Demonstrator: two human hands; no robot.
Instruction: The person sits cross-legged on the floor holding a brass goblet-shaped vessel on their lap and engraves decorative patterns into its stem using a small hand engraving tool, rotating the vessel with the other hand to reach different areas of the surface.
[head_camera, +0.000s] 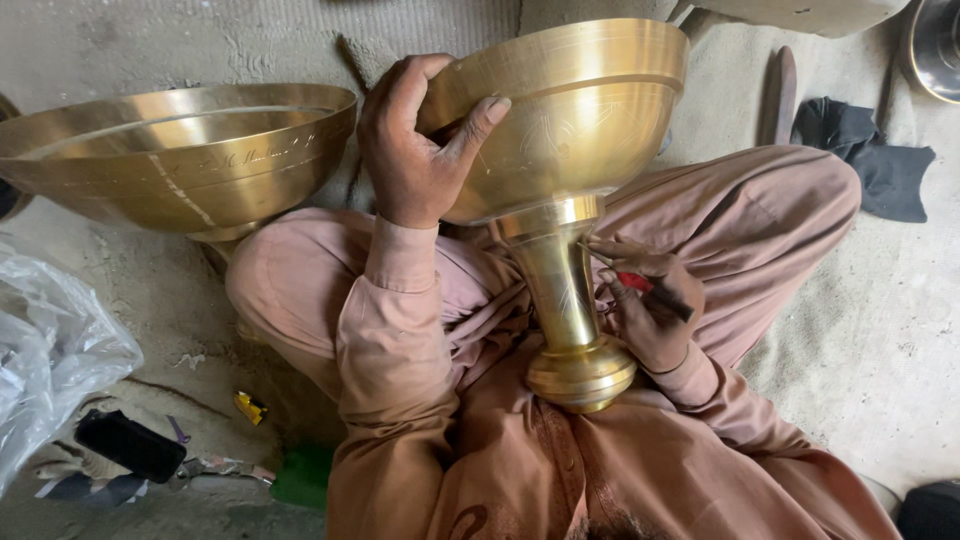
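Lying at the far left edge of the head view, a crumpled clear plastic bag (45, 350) rested on the dusty floor (900, 330), and just below it a flat black phone-like object (130, 445) lay beside scraps of litter. A small yellow piece (249, 407) and a green scrap (303, 475) sat further along, near the person's knee. Above these, a wide brass bowl (180, 155) stood tilted on the ground, its rim catching the light and a thin engraved band running round its side. Next came the left hand (415, 150), raised in a dusty pink sleeve; its fingers were curled over the rim of the brass goblet (565, 190), the thumb pressed flat on the outer wall, so it gripped the cup firmly. The goblet stood tilted in the person's lap, its deep cup uppermost, its slim stem running down to a rounded foot braced against the clothing. Faint engraving showed on the cup. Right of the stem, the right hand (650, 310) was closed around a small red-and-dark tool (650, 292), its fingertips touching the stem. Further right, a dark cloth (865, 155) lay on the floor near a long thin dark piece (785, 95), and part of a round metal vessel (935, 45) showed in the top corner.
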